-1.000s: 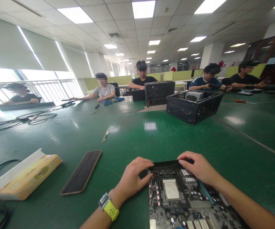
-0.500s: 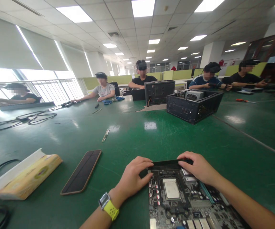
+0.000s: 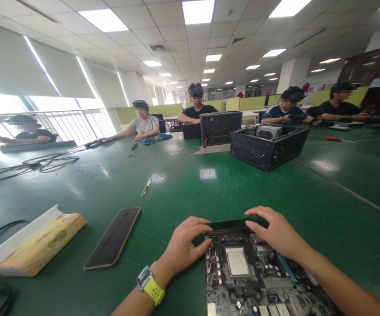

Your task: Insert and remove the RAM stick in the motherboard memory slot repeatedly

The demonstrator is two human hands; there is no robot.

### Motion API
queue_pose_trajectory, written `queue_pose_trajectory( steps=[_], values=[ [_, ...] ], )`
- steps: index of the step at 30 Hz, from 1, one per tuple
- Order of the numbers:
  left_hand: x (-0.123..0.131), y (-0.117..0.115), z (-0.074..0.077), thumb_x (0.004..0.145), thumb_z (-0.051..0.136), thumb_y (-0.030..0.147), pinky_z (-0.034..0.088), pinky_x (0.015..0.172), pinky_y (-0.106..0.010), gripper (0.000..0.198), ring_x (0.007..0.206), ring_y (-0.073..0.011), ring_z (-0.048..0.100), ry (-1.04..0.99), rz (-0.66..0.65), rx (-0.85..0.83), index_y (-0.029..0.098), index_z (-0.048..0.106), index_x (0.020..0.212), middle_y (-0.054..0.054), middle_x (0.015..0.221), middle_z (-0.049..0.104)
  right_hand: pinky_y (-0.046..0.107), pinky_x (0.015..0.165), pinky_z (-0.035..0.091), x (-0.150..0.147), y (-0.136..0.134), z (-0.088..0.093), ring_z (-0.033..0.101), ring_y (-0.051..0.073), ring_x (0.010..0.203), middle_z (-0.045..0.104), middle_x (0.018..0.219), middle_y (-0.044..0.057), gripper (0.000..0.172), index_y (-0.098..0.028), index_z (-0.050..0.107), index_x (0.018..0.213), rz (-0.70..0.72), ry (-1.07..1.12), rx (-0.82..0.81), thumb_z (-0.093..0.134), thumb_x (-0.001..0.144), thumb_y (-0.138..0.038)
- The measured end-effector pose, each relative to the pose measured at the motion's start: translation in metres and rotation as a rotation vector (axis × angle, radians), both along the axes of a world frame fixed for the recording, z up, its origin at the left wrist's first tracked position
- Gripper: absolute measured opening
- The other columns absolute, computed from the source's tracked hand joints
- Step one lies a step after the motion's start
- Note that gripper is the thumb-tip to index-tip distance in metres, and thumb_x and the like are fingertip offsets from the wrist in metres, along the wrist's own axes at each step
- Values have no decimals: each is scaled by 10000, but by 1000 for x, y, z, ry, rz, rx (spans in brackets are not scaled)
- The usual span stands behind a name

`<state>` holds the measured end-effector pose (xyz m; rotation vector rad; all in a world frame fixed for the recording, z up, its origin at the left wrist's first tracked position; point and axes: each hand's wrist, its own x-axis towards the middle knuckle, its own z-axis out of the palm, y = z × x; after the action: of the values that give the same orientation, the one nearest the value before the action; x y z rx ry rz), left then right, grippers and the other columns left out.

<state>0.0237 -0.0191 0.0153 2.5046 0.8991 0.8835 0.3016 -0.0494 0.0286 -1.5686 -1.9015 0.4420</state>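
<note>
A motherboard (image 3: 259, 272) lies on the table in front of me, with a square metal-topped processor (image 3: 237, 262) near its middle. At its far edge, a dark narrow memory stick (image 3: 228, 224) stands upright at the memory slots. My left hand (image 3: 185, 243), with a yellow-strapped watch on the wrist, is curled around the stick's left end, thumb close to the board. Around the right end, my right hand (image 3: 277, 230) has its thumb on the near side and its fingers beyond. The stick's ends are partly hidden by my fingers; how deep it sits I cannot tell.
A phone (image 3: 113, 237) and a tissue pack (image 3: 38, 243) lie to the left. Another memory stick (image 3: 146, 187) lies farther off. An open computer case (image 3: 265, 147) stands ahead; a screwdriver (image 3: 338, 139) and cables (image 3: 38, 164) lie around. Several people sit across the table.
My right hand has risen slightly, its fingers a little farther from its thumb. More of the memory stick's face shows. My left hand has hardly moved.
</note>
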Motion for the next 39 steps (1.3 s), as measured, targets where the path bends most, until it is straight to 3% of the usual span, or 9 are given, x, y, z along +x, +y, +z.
queue_pose_trajectory(
  steps=[5, 8, 10, 13, 16, 19, 24, 33, 39],
  values=[
    [1, 0, -1, 807, 604, 174, 479, 872, -351, 199, 969, -196, 582, -5, -11, 7, 210, 652, 997, -67, 1039, 652, 377, 901, 389, -31, -26, 27, 519, 223, 1023, 640, 1041, 56, 185, -222, 636, 969, 78, -73, 157, 528, 851, -316],
    [1, 0, -1, 809, 601, 178, 482, 869, -350, 183, 967, -198, 582, -13, -12, 10, 211, 658, 979, -69, 1037, 651, 352, 833, 399, -56, -44, 30, 536, 206, 939, 649, 972, 30, 150, -242, 629, 956, 200, -136, 158, 540, 855, -307],
    [1, 0, -1, 814, 592, 183, 486, 866, -351, 170, 966, -200, 582, -18, -13, 13, 210, 660, 968, -74, 1039, 649, 329, 746, 405, -72, -53, 20, 553, 203, 844, 658, 887, 13, 178, -251, 628, 903, 291, -213, 200, 585, 818, -402],
    [1, 1, 1, 813, 587, 179, 488, 867, -357, 177, 971, -203, 584, -16, -18, 18, 212, 664, 969, -76, 1043, 648, 283, 567, 345, -97, -59, -8, 549, 188, 652, 638, 690, -3, 260, -235, 591, 750, 363, -386, 440, 596, 782, -493],
    [2, 1, 2, 802, 592, 171, 490, 865, -360, 186, 969, -205, 587, -7, -13, 20, 216, 669, 965, -75, 1044, 646, 274, 468, 217, -117, -60, -33, 499, 168, 506, 568, 535, -16, 268, -224, 503, 626, 288, -467, 671, 523, 855, -361],
    [3, 0, 3, 798, 596, 175, 491, 860, -359, 182, 970, -207, 586, 3, -11, 20, 216, 670, 959, -76, 1048, 642, 289, 451, 143, -128, -62, -47, 464, 158, 452, 516, 471, -21, 311, -220, 448, 580, 217, -426, 771, 477, 877, -308],
    [3, -1, 4, 794, 596, 161, 493, 851, -349, 183, 950, -200, 587, -13, -19, 30, 207, 664, 958, -74, 1019, 649, 299, 455, 161, -132, -62, -51, 443, 152, 446, 498, 453, -21, 346, -218, 431, 564, 205, -387, 819, 431, 900, -301],
    [3, 0, 3, 803, 591, 170, 491, 850, -351, 177, 942, -199, 584, -22, -39, 24, 203, 669, 959, -78, 1005, 654, 291, 458, 195, -128, -60, -53, 466, 149, 445, 531, 460, -15, 444, -207, 426, 554, 268, -418, 784, 404, 898, -489],
    [2, 0, 3, 800, 595, 170, 493, 846, -353, 196, 940, -200, 586, -18, -28, 28, 210, 671, 976, -75, 1009, 652, 285, 477, 201, -124, -61, -46, 462, 149, 477, 545, 494, -25, 351, -224, 497, 597, 318, -371, 717, 440, 911, -370]
  ],
)
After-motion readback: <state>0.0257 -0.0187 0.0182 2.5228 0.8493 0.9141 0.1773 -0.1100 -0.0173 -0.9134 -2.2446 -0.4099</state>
